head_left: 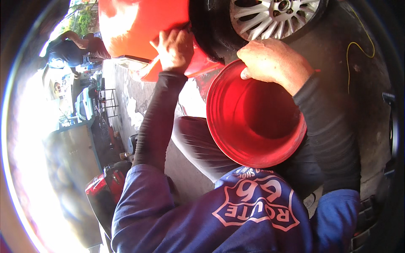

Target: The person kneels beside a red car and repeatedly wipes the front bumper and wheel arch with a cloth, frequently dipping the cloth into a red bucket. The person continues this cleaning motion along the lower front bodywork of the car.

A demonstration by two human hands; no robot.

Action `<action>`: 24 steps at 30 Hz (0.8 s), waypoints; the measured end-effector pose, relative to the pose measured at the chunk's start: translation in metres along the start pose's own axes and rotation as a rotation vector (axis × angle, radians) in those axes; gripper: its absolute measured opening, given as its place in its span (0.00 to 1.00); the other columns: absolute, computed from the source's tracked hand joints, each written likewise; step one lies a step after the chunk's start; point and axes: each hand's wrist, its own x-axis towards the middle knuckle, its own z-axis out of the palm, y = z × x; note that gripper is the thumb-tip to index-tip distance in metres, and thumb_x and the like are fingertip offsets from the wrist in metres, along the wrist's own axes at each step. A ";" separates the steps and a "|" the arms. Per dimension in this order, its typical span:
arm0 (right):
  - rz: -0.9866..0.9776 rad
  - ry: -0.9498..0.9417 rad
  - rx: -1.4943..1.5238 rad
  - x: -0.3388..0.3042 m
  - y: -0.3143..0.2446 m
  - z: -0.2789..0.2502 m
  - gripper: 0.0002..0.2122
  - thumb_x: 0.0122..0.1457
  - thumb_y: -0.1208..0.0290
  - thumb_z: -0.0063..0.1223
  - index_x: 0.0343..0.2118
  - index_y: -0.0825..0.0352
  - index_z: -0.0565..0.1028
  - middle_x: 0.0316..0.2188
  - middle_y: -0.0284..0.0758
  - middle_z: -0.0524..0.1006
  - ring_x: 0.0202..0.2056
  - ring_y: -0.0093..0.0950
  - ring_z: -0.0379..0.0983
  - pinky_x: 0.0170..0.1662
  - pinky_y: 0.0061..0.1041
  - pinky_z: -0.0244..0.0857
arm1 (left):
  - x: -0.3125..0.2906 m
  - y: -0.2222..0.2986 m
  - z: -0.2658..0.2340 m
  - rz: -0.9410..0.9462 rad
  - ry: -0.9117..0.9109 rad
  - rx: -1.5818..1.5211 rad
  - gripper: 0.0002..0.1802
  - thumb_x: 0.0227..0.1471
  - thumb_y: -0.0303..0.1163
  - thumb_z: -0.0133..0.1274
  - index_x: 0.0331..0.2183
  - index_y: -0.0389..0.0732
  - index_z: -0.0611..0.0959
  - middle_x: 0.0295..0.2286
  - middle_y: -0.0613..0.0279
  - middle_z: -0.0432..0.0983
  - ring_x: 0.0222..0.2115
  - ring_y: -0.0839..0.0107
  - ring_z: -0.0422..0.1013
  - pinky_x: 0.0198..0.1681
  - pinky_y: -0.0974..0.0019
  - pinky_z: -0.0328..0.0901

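My right hand point(270, 63) grips the rim of a red bucket point(232, 114), thumb inside. The bucket tilts with its mouth toward me above my legs, and its bottom lies in shadow. Ahead on the left, my left hand point(175, 50) rests at the lower edge of a red car body panel point(147, 25), beside the wheel arch. Its fingers are bent against something dark, which the hand mostly hides. Just right of it is a black tyre point(213, 29) on a silver spoked wheel point(274, 19).
A yellow cord point(356, 43) curls on the dark floor at the right. Another person point(69, 50) bends over at the far left. A red and black object point(105, 183) stands behind my left elbow. Strong glare washes out the left side.
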 end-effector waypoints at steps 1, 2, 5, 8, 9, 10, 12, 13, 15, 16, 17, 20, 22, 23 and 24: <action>-0.027 0.033 0.001 0.001 0.001 0.000 0.15 0.53 0.60 0.60 0.32 0.71 0.80 0.33 0.46 0.81 0.39 0.42 0.79 0.42 0.40 0.73 | -0.004 0.001 0.003 -0.006 0.028 -0.002 0.09 0.46 0.34 0.59 0.21 0.48 0.75 0.23 0.66 0.72 0.31 0.55 0.70 0.37 0.40 0.60; -0.004 0.036 -0.008 0.002 0.003 -0.001 0.15 0.53 0.60 0.60 0.33 0.71 0.79 0.33 0.46 0.81 0.39 0.42 0.79 0.42 0.41 0.72 | -0.006 0.001 0.008 0.077 -0.010 -0.043 0.07 0.44 0.34 0.59 0.22 0.49 0.76 0.25 0.67 0.73 0.35 0.58 0.70 0.41 0.41 0.59; -0.019 0.079 0.013 0.007 0.006 0.000 0.15 0.53 0.61 0.59 0.33 0.71 0.77 0.33 0.46 0.80 0.39 0.44 0.78 0.42 0.42 0.72 | -0.043 0.020 0.010 0.039 -0.090 -0.072 0.03 0.44 0.34 0.60 0.25 0.50 0.81 0.28 0.73 0.77 0.38 0.65 0.70 0.45 0.49 0.57; 0.009 0.026 0.026 0.013 0.006 0.007 0.16 0.56 0.58 0.57 0.34 0.70 0.76 0.34 0.47 0.79 0.40 0.45 0.77 0.43 0.43 0.70 | -0.066 0.048 -0.001 -0.463 -0.128 -0.230 0.07 0.46 0.38 0.63 0.24 0.50 0.82 0.25 0.72 0.76 0.33 0.65 0.70 0.43 0.52 0.58; -0.018 0.060 0.079 0.015 0.004 0.011 0.18 0.57 0.56 0.55 0.33 0.70 0.78 0.33 0.48 0.79 0.39 0.44 0.78 0.43 0.43 0.70 | -0.066 0.062 -0.007 -0.531 -0.011 -0.283 0.08 0.46 0.40 0.64 0.24 0.49 0.82 0.24 0.72 0.76 0.31 0.64 0.70 0.42 0.52 0.58; -0.016 0.081 0.112 0.018 0.002 0.016 0.20 0.58 0.54 0.54 0.32 0.71 0.79 0.32 0.49 0.80 0.38 0.44 0.78 0.42 0.42 0.71 | -0.065 0.078 -0.016 -0.667 0.009 -0.519 0.09 0.44 0.39 0.66 0.24 0.48 0.82 0.22 0.69 0.74 0.30 0.63 0.69 0.43 0.54 0.58; -0.020 0.052 0.269 0.024 -0.002 0.024 0.25 0.61 0.47 0.49 0.34 0.72 0.78 0.33 0.51 0.80 0.39 0.45 0.78 0.44 0.42 0.70 | -0.055 0.110 -0.028 -0.824 -0.046 -0.746 0.10 0.47 0.35 0.65 0.27 0.43 0.80 0.21 0.63 0.74 0.27 0.68 0.69 0.36 0.62 0.62; 0.002 0.019 0.306 0.029 -0.003 0.028 0.26 0.61 0.47 0.48 0.34 0.72 0.77 0.34 0.52 0.79 0.40 0.45 0.78 0.44 0.42 0.69 | -0.052 0.119 -0.033 -0.941 -0.077 -0.931 0.10 0.49 0.34 0.64 0.28 0.41 0.79 0.22 0.63 0.74 0.26 0.71 0.69 0.34 0.65 0.63; -0.026 -0.003 0.434 0.036 -0.004 0.033 0.27 0.62 0.46 0.47 0.35 0.73 0.75 0.35 0.52 0.79 0.41 0.46 0.77 0.43 0.41 0.69 | -0.049 0.131 -0.042 -1.029 -0.043 -1.255 0.09 0.53 0.33 0.61 0.30 0.39 0.78 0.25 0.66 0.75 0.27 0.77 0.69 0.33 0.69 0.64; -0.046 -0.017 0.439 0.038 -0.003 0.034 0.26 0.60 0.46 0.51 0.37 0.73 0.73 0.35 0.52 0.78 0.41 0.46 0.76 0.43 0.40 0.68 | -0.049 0.133 -0.044 -1.035 -0.044 -1.433 0.09 0.55 0.32 0.60 0.31 0.37 0.78 0.26 0.67 0.75 0.28 0.79 0.69 0.33 0.71 0.65; -0.090 -0.012 0.455 0.039 -0.003 0.037 0.26 0.59 0.47 0.53 0.37 0.73 0.73 0.35 0.52 0.78 0.40 0.46 0.76 0.43 0.40 0.68 | -0.052 0.130 -0.046 -1.064 -0.059 -1.500 0.09 0.56 0.32 0.59 0.32 0.37 0.78 0.28 0.67 0.76 0.29 0.80 0.70 0.35 0.72 0.66; -0.143 -0.020 0.545 0.037 -0.004 0.041 0.23 0.54 0.54 0.61 0.38 0.73 0.73 0.34 0.51 0.78 0.40 0.46 0.76 0.42 0.40 0.68 | -0.066 0.116 -0.049 -1.036 -0.176 -1.633 0.10 0.60 0.33 0.56 0.35 0.35 0.78 0.32 0.65 0.78 0.32 0.80 0.71 0.39 0.73 0.67; -0.170 0.010 0.496 0.033 -0.008 0.045 0.24 0.51 0.58 0.63 0.42 0.74 0.72 0.37 0.51 0.78 0.42 0.45 0.75 0.44 0.40 0.68 | -0.072 0.109 -0.050 -0.962 -0.250 -1.600 0.11 0.60 0.34 0.56 0.36 0.35 0.79 0.32 0.65 0.78 0.33 0.79 0.71 0.39 0.72 0.67; -0.163 -0.006 0.452 0.031 -0.010 0.048 0.25 0.51 0.59 0.63 0.46 0.74 0.71 0.39 0.50 0.77 0.44 0.45 0.75 0.46 0.39 0.67 | -0.073 0.107 -0.050 -0.889 -0.269 -1.616 0.11 0.60 0.35 0.56 0.37 0.35 0.79 0.32 0.65 0.78 0.33 0.79 0.71 0.39 0.72 0.67; -0.194 0.000 0.429 0.030 -0.013 0.049 0.28 0.51 0.61 0.63 0.51 0.74 0.70 0.42 0.49 0.77 0.45 0.45 0.74 0.47 0.39 0.67 | -0.072 0.103 -0.049 -0.948 -0.331 -1.641 0.13 0.59 0.36 0.57 0.37 0.35 0.79 0.32 0.65 0.78 0.33 0.79 0.71 0.39 0.71 0.67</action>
